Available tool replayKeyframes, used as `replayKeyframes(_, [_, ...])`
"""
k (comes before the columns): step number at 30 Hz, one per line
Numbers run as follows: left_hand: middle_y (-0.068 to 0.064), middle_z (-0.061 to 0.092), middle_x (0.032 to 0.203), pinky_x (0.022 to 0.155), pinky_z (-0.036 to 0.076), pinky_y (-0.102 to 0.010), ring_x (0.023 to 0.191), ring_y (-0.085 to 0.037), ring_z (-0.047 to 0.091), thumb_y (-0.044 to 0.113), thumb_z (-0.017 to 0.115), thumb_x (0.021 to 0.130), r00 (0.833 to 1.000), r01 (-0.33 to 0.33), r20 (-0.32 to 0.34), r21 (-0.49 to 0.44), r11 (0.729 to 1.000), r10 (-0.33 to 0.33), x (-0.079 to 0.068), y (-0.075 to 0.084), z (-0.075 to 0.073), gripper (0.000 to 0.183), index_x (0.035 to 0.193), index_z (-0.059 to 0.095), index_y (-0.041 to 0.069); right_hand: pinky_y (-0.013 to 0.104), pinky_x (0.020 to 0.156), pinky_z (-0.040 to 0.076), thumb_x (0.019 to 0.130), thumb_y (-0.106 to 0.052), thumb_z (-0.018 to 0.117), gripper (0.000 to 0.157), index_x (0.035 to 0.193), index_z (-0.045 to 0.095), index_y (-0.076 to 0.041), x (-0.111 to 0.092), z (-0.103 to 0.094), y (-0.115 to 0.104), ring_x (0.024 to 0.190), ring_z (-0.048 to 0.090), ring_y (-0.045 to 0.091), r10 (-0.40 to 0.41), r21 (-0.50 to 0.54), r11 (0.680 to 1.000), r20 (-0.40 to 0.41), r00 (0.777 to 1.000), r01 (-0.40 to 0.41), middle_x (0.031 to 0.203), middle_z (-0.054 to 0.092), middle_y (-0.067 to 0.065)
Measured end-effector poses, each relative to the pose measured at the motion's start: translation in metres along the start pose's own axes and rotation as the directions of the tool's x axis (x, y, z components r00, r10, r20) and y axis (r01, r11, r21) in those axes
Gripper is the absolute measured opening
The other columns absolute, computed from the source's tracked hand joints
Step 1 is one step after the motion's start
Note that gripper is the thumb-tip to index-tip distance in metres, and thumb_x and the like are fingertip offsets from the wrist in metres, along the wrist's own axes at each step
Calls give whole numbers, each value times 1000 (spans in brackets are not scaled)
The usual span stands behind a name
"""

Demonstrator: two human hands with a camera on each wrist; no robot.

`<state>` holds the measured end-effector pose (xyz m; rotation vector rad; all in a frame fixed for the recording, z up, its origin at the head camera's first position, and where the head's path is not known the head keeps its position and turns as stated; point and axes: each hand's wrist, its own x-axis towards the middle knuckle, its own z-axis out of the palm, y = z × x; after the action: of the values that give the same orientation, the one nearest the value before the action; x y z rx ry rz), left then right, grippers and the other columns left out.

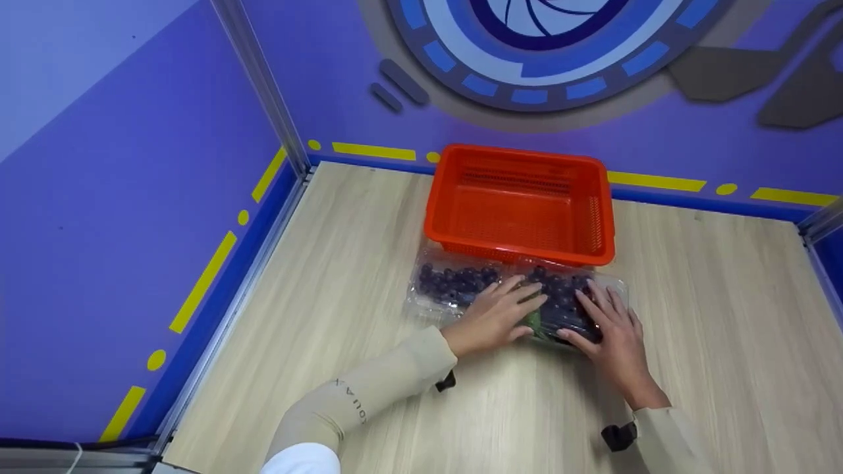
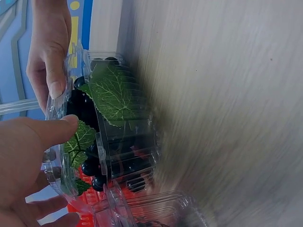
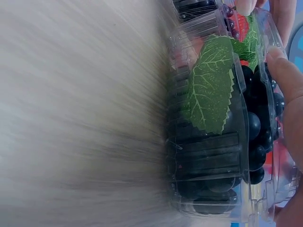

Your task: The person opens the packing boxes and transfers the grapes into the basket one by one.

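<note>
A clear plastic clamshell box (image 3: 208, 156) of dark grapes (image 3: 255, 125) lies on the table with green leaves (image 3: 213, 90) among the fruit. Its lid (image 2: 56, 101) rests over the grapes, and a gap shows between lid and tray along the near side. My left hand (image 1: 497, 316) touches the lid's left part, fingers spread and fairly straight. On the lid's right part rests my right hand (image 1: 616, 339), its thumb at the near edge and its fingers stretched away. Left of this box sits a second clear box of dark grapes (image 1: 454, 284), untouched by the fingertips.
A red plastic basket (image 1: 435, 204) with perforated sides stands right behind both boxes, close to the purple back wall (image 1: 329, 85). Wood-grain table surface (image 1: 316, 263) extends to the left and right of them. A metal-edged side wall (image 1: 132, 263) borders the left.
</note>
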<state>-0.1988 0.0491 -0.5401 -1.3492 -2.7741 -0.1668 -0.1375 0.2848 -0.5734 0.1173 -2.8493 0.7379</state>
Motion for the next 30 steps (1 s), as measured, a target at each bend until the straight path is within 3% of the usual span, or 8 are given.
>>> replayKeyframes(8, [4,37,155,114,35,-41,145,-23,33,44,62,92,1000,-4,-12,9,1000,4,0,1,-1,63,148,41,25,70,109,19,71,-38,83,84,144,47,-18,-3,1,3,147,16,39,-33,-6,999,-87,996,33,158,27,12])
replayKeyframes(16, [2,40,153,115,35,-38,143,-25,36,44,63,91,999,-22,-37,2,1000,22,1,0,1,62,146,43,23,69,110,20,64,-33,89,97,146,41,-13,-7,0,5,147,18,38,-24,8,1000,-152,988,26,159,25,15])
replayKeyframes(30, [1,43,152,112,38,-37,140,-27,40,43,64,90,998,-37,-57,25,999,38,3,0,3,61,145,46,22,73,106,21,61,-29,92,107,149,34,-10,-13,-1,11,144,22,45,35,90,996,-165,986,-20,161,17,17])
